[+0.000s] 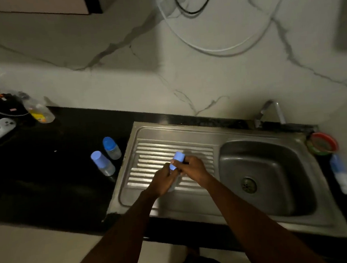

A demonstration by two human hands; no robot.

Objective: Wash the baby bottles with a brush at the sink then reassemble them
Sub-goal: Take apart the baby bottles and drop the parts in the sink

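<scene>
From the head camera, both hands meet over the draining board (170, 150) at centre: the left hand (163, 179) and the right hand (193, 168) both grasp one bottle (177, 160) by its blue cap. This looks like uncapping before washing; next comes a firm twist. Two more bottles (107, 156) stand at nine o'clock, the brush (343, 177) at three. The held bottle's body is mostly hidden and blurred.

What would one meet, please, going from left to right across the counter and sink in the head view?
White handheld device → capped bottle → second bottle → bottle held in both hands → sink drain → bottle brush.
</scene>
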